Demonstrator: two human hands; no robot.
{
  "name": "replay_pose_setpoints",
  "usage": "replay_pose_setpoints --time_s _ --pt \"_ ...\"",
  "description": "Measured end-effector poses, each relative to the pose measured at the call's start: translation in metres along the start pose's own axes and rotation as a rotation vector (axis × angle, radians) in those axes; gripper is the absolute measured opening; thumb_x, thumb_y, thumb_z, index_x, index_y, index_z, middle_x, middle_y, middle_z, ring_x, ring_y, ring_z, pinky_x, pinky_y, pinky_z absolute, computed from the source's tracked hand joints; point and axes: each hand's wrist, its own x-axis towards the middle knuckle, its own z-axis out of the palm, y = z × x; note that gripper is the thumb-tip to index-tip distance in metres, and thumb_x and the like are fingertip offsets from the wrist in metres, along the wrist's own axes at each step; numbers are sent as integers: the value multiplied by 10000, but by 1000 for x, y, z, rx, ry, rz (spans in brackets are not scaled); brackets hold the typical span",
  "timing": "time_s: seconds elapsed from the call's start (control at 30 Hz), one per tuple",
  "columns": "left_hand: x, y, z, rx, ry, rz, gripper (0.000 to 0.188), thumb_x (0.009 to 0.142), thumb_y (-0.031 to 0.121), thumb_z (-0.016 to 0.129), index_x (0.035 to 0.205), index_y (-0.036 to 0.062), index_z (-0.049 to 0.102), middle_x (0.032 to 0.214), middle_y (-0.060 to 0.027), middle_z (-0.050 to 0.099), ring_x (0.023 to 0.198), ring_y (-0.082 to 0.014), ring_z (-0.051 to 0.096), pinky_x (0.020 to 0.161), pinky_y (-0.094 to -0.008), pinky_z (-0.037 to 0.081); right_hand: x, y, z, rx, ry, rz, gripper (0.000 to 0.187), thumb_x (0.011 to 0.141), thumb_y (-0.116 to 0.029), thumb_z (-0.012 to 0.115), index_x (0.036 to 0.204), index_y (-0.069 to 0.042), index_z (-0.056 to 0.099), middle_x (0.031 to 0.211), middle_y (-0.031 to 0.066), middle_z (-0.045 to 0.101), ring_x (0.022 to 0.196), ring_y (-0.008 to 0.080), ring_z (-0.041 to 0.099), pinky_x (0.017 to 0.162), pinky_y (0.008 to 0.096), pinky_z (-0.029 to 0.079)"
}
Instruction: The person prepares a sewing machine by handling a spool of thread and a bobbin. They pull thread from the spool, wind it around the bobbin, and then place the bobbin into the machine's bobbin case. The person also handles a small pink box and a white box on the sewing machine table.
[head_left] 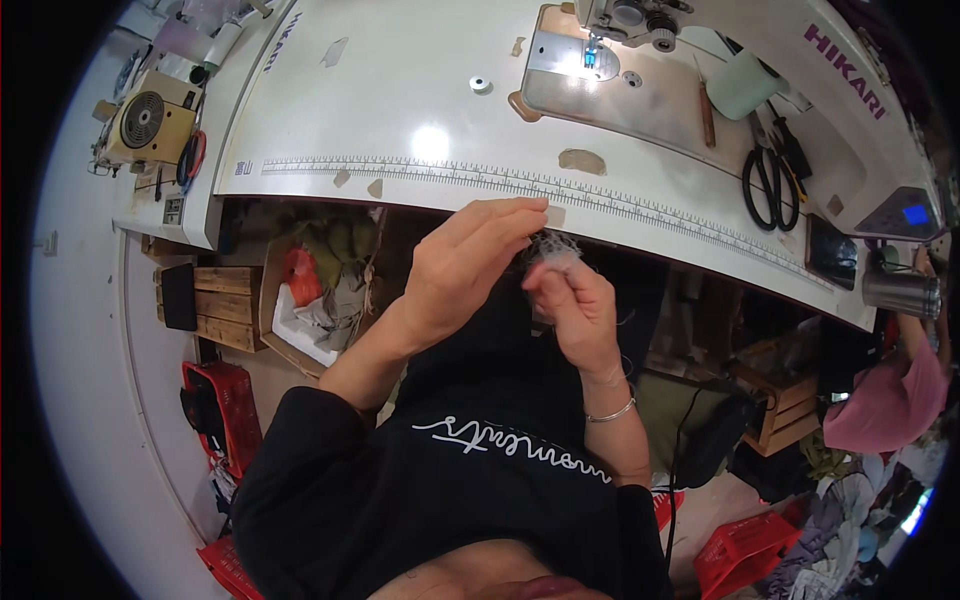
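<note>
White sewing table [400, 90] across upper frame; pale mesh scrap [553, 248], possibly thread, pinched by left hand [462, 268] and right hand [572, 305] at centre. Tearing risked if overpulled.

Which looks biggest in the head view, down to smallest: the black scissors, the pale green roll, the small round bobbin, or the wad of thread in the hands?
1. Black scissors
2. Pale green roll, close behind the scissors
3. Wad of thread, though it sits nearer the camera, so its rank is unsure
4. Small round bobbin
</note>
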Motion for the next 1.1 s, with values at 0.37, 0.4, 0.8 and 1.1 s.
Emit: replay_pose_setpoints --time_s 0.37,0.4,0.8,1.1 --pt "5 3 3 29 -15 106 313 800 -103 671 1095 2 669 1108 -148 703 950 -262 698 764 -306 572 11 -11 18 92 74 38 362 975 -96 591 1314 -10 495 897 36 604 709 85 571 593 213 469" --pt "7 4 2 45 -11 121 313 795 -103 674 1090 0 669 1102 -151 704 948 -266 698 762 -307 573 9 -17 19 40 68 121 277 983 -102 581 1241 -7 545 845 24 591 686 76 551 583 208 453" --pt "0 -1 4 -22 -24 -90 322 785 -96 693 1088 3 654 1077 -134 699 951 -283 693 796 -334 570 7 -12 7 269 117 -326 191 1022 -164 522 961 -10 617 897 130 631 831 168 574 875 329 445" --pt "11 -36 -31 316 210 -101 302 875 -119 597 1137 20 658 1125 -128 706 1040 -241 689 859 -312 548 -39 -21 -33 -316 58 -268 95 930 -102 607 909 -18 644 798 117 675 700 254 662 662 362 522"
